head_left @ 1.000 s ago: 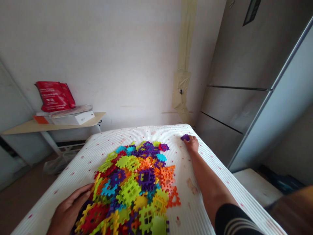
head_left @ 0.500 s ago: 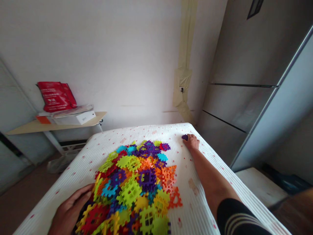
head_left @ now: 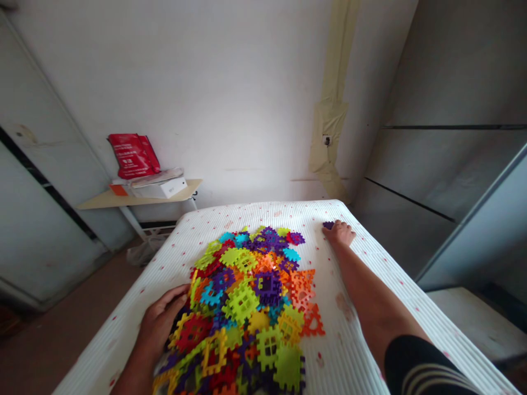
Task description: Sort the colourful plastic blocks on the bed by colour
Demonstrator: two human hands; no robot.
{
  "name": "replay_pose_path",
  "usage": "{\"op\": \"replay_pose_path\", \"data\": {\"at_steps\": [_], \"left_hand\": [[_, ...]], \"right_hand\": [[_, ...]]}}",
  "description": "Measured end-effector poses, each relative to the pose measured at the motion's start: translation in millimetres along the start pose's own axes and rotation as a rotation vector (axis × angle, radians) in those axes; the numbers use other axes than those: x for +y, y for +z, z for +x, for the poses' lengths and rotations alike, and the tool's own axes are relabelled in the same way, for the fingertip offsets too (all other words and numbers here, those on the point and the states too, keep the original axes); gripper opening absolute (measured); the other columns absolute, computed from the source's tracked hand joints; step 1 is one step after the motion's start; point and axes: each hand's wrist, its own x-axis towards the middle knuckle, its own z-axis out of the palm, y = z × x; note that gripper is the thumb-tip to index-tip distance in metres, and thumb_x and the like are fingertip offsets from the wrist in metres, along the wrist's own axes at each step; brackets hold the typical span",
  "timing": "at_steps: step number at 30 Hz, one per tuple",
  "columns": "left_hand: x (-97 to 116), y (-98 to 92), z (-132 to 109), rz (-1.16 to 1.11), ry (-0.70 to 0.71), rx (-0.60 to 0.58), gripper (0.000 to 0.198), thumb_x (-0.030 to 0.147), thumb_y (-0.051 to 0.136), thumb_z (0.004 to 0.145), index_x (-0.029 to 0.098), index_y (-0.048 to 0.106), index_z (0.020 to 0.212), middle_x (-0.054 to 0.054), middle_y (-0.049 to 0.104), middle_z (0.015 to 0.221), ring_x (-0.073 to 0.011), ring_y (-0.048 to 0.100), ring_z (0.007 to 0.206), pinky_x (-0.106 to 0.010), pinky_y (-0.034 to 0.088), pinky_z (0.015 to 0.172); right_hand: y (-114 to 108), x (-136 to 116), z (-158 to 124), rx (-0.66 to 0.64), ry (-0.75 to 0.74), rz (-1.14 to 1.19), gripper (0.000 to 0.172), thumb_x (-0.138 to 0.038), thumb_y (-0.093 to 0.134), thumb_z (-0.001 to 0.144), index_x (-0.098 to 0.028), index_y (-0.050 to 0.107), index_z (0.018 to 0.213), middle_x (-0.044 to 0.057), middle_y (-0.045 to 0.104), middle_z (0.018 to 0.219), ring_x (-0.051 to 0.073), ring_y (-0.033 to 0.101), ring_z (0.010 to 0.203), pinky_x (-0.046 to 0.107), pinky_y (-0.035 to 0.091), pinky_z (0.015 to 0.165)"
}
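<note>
Purple piece (head_left: 328,225) lay under the right hand's (head_left: 340,234) fingertips, grip unclear, by the bed's (head_left: 251,213) far corner; bare bed around.

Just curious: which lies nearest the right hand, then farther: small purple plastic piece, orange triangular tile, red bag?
1. Small purple plastic piece, by the right hand.
2. Orange triangular tile, pile's right edge.
3. Red bag, left shelf.

A bedroom in a plain home: a bed (head_left: 263,213) with a white ribbed cover fills the middle, with bright plastic toy tiles (head_left: 251,296) heaped on it. Tall grey wardrobe doors (head_left: 444,164) stand at the right. By the bare white wall (head_left: 206,99), a small side table (head_left: 99,202) carries a red bag (head_left: 132,156) and a white box (head_left: 162,188).
</note>
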Motion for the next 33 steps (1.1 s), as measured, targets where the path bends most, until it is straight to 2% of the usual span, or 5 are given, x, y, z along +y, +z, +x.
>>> {"op": "replay_pose_path", "data": {"at_steps": [7, 14, 26, 30, 33], "left_hand": [[4, 0.1, -3, -0.008, -0.016, 0.007, 0.053, 0.049, 0.067, 0.058, 0.017, 0.068, 0.1, -0.005, 0.074, 0.085, -0.0236, 0.068, 0.08, -0.028, 0.054, 0.067], [4, 3.0, -3, -0.13, 0.021, 0.008, 0.052, 0.047, 0.068, 0.058, 0.015, 0.068, 0.099, -0.008, 0.073, 0.094, -0.0239, 0.067, 0.084, -0.03, 0.052, 0.073], [12, -0.2, -9, -0.18, 0.094, 0.053, 0.048, 0.048, 0.067, 0.055, 0.014, 0.071, 0.09, -0.007, 0.073, 0.084, -0.0236, 0.066, 0.08, -0.032, 0.05, 0.074], [17, 0.7, -12, -0.136, 0.118, 0.086, 0.043, 0.044, 0.065, 0.055, 0.014, 0.071, 0.086, -0.008, 0.073, 0.088, -0.0248, 0.065, 0.087, -0.033, 0.049, 0.08], [17, 2.1, -12, -0.126, 0.125, 0.083, 0.042, 0.042, 0.063, 0.057, 0.014, 0.07, 0.087, -0.008, 0.073, 0.088, -0.0245, 0.065, 0.088, -0.033, 0.048, 0.082]], "right_hand": [[4, -9, -10, 0.075, 0.053, 0.091, 0.052, -0.046, 0.061, 0.07, -0.012, 0.055, 0.109, 0.017, 0.057, 0.111, 0.034, 0.046, 0.107, 0.047, 0.033, 0.088], [-4, 15, -30, 0.157, 0.065, 0.3, 0.054, -0.046, 0.051, 0.077, -0.01, 0.051, 0.117, 0.019, 0.056, 0.111, 0.029, 0.052, 0.099, 0.038, 0.039, 0.081], [-20, 35, -101, 0.021, -0.154, 0.518, 0.035, -0.03, 0.05, 0.068, -0.015, 0.067, 0.094, 0.009, 0.065, 0.091, 0.021, 0.06, 0.081, 0.032, 0.044, 0.077], [-30, 23, -113, -0.009, -0.179, 0.546, 0.035, -0.032, 0.049, 0.07, -0.016, 0.066, 0.096, 0.008, 0.067, 0.088, 0.021, 0.061, 0.08, 0.032, 0.045, 0.076], [-47, -11, -127, -0.091, -0.307, 0.58, 0.034, -0.035, 0.05, 0.074, -0.016, 0.065, 0.098, 0.008, 0.068, 0.089, 0.02, 0.062, 0.081, 0.031, 0.045, 0.077]]}}
